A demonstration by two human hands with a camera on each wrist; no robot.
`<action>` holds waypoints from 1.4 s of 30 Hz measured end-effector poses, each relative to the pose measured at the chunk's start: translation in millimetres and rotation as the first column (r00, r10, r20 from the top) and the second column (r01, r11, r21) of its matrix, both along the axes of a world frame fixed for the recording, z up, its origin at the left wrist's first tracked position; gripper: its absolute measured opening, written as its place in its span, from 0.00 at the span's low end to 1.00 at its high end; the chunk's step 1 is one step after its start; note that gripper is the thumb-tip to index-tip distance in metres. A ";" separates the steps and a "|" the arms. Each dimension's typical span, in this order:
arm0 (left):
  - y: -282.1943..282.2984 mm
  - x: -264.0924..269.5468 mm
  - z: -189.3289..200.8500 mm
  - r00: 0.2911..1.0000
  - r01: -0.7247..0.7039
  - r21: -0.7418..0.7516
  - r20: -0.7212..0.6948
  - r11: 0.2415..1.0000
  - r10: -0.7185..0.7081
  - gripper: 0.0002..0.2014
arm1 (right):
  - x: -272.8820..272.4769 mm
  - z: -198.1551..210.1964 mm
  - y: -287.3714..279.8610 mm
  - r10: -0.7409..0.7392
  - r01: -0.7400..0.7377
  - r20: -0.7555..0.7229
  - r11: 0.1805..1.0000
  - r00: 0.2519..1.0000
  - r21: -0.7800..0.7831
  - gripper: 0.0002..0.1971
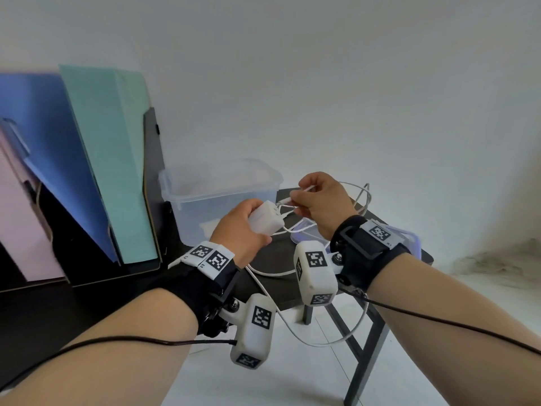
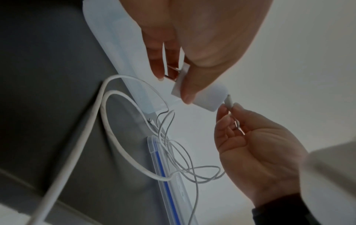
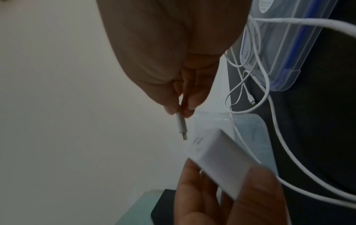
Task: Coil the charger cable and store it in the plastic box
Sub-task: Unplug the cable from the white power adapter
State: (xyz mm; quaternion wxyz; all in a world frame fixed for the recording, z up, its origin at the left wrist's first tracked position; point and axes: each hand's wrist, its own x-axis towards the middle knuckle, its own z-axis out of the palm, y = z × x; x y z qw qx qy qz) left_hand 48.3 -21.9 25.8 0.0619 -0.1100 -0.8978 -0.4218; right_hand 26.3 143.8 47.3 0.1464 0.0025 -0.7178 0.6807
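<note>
Cable plug (image 3: 182, 126) pinched right hand (image 1: 322, 206); charger (image 1: 265, 219) left hand (image 1: 243, 230).

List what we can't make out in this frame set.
- Inside of the plastic box: head view, walls are cloudy; contents unreadable.
- Box lid label text: right wrist view, too small, cut by the top edge.
- Cable routing: left wrist view, loops overlap in a tangle, and one run leaves the bottom edge.
- Charger brick port face: right wrist view, blurred.
- Left hand fingertips: head view, hidden behind the brick.
</note>
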 end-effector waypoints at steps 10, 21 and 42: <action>-6.5 17.9 14.2 0.996 -0.002 -0.008 -0.090 1.000 0.001 0.27 | 29.6 10.6 -9.6 -0.051 0.052 -0.028 0.998 0.998 0.048 0.08; -13.8 15.0 14.3 0.986 -0.049 -0.076 -0.164 0.996 0.036 0.27 | 41.6 15.8 -21.6 0.049 -0.046 0.057 0.998 0.997 -0.051 0.10; -23.8 11.0 18.5 0.972 -0.001 -0.240 -0.228 0.971 -0.056 0.26 | 54.3 27.4 -23.2 0.017 -0.063 0.128 0.931 0.992 0.359 0.07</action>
